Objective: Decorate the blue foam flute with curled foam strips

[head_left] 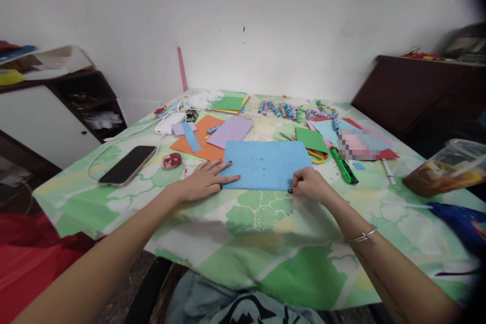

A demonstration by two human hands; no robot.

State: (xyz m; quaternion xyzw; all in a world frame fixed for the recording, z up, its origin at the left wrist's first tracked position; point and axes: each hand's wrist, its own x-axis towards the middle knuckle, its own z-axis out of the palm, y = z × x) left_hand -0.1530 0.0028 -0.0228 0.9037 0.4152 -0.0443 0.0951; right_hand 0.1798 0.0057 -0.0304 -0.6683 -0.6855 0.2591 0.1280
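A blue sheet of paper (261, 162) lies flat on the table in front of me. My left hand (205, 179) rests on its left edge with the fingers spread out. At the near right corner, my right hand (307, 185) has its fingers curled in a pinch on the paper's edge. Just beyond the sheet are a lilac paper (231, 131) and an orange paper (205, 149), partly overlapped. A green paper square (310, 140) lies behind the right hand, partly covering yellow-handled scissors (317, 156).
Left of my hands lie a phone (127, 165) and a small dark-red patterned case (172, 161). On the right are a green cutter (343, 166), a white marker (388, 171) and a tilted plastic cup (448, 167) of brown drink. Curled paper strips (288, 110) lie at the back.
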